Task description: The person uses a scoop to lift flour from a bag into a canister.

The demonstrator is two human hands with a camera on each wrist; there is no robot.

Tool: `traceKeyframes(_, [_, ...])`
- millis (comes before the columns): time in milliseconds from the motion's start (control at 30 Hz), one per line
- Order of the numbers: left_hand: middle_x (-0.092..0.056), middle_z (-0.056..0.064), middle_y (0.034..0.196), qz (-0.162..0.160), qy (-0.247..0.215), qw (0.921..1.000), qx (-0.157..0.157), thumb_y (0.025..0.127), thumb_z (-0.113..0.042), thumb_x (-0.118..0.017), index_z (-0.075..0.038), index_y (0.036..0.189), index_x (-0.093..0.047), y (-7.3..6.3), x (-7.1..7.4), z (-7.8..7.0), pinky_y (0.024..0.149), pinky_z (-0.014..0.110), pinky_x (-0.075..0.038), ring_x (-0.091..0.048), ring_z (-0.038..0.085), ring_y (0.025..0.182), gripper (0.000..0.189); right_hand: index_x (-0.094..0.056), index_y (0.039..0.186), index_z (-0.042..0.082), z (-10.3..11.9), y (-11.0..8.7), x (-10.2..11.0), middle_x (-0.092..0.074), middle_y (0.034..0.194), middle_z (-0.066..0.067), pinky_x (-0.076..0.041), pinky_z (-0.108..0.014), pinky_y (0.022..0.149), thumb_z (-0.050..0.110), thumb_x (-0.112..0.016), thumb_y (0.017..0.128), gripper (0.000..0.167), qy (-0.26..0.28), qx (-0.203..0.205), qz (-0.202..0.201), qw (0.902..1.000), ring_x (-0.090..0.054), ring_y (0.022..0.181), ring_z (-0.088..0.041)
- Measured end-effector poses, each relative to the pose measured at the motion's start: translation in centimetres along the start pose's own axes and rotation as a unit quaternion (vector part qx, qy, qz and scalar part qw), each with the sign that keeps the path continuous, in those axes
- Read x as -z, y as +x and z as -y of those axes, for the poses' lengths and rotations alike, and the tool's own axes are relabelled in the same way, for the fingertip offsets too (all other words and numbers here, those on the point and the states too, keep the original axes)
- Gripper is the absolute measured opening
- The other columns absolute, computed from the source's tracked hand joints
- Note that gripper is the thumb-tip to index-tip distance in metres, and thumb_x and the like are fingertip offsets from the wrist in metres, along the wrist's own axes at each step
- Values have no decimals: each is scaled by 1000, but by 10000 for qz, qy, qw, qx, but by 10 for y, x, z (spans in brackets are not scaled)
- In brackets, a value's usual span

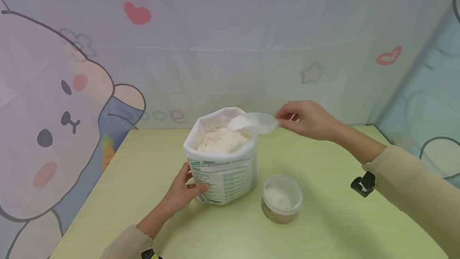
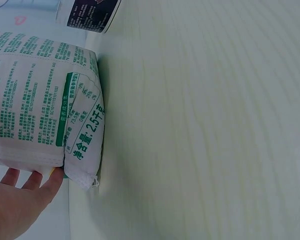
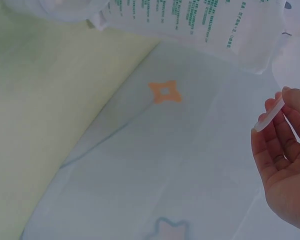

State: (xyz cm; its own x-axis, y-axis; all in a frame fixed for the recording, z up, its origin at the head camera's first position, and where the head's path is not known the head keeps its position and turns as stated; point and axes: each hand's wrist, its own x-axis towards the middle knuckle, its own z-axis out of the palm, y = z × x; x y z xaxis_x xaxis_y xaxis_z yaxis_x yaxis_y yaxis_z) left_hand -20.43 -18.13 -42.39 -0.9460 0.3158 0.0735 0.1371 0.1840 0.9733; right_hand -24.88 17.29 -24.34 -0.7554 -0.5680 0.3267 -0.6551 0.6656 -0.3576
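Note:
A white bag of flour with green print stands upright and open-topped on the table, filled high with off-white flour. My left hand holds its lower left side, thumb on the printed front; the left wrist view shows the fingers against the bag. Over the bag's right rim is a translucent scoop with white flour in its bowl. My right hand pinches the scoop's handle, seen in the right wrist view as a pale strip between thumb and fingers.
A round clear tub, partly filled with white flour, stands open at the bag's right front. The light wood-grain table ends at the back against a printed cloth. Both wrists wear dark devices.

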Motion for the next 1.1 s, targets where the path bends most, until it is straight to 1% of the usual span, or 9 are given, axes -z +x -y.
traceKeyframes(233, [-42, -1, 131, 8, -17, 10000, -52, 80, -22, -72, -33, 137, -28, 0, 0, 0, 89, 41, -50, -43, 28, 121, 73, -68, 98, 12, -14, -21, 8, -66, 90, 5, -53, -29, 71, 14, -66, 85, 13, -285, 34, -166, 9995, -59, 80, -8])
traceKeyframes(367, [-41, -1, 131, 13, 3, 10000, -87, 80, -22, -72, -33, 137, -27, -1, 1, 0, 89, 40, -50, -42, 28, 122, 73, -68, 99, 12, -20, -33, 13, -65, 90, 6, -52, -28, 72, 14, -66, 85, 14, -369, -45, -250, 9990, -58, 80, -7])
traceKeyframes(600, [-42, -3, 131, -37, 67, 10000, 16, 79, -24, -73, -34, 136, -29, -1, 0, -1, 91, 41, -48, -42, 26, 122, 73, -68, 99, 14, -26, -56, 19, -66, 91, 7, -52, -22, 71, 14, -66, 85, 14, -327, -204, -375, 9986, -57, 80, -4])
traceKeyframes(767, [-42, -2, 131, -51, 97, 9999, 19, 79, -25, -74, -33, 136, -29, -1, 0, -2, 91, 41, -48, -42, 27, 123, 73, -68, 99, 15, -32, -70, 18, -66, 92, 8, -52, -21, 70, 14, -67, 84, 15, -487, -275, -359, 9978, -57, 79, 0])
traceKeyframes(900, [-42, -2, 131, -38, 73, 10000, -29, 79, -24, -74, -32, 136, -29, -1, 0, -2, 91, 41, -48, -42, 27, 123, 73, -69, 96, 16, -36, -79, 14, -66, 90, 11, -53, -25, 69, 13, -69, 82, 15, -675, -96, -328, 9971, -58, 78, 1])
traceKeyframes(1033, [-42, -2, 131, -20, 22, 10000, -55, 79, -23, -73, -33, 137, -28, -2, 0, -3, 90, 40, -49, -42, 27, 123, 74, -69, 93, 16, -39, -86, 9, -65, 87, 14, -53, -26, 67, 10, -71, 79, 16, -769, 46, -296, 9966, -58, 77, 0])
traceKeyframes(1100, [-42, -2, 131, -27, 22, 10000, -49, 79, -23, -74, -33, 137, -28, -2, -1, -3, 90, 40, -49, -42, 27, 122, 74, -69, 93, 16, -41, -90, 6, -64, 87, 15, -52, -24, 66, 9, -72, 78, 17, -833, 87, -297, 9960, -58, 77, 0])
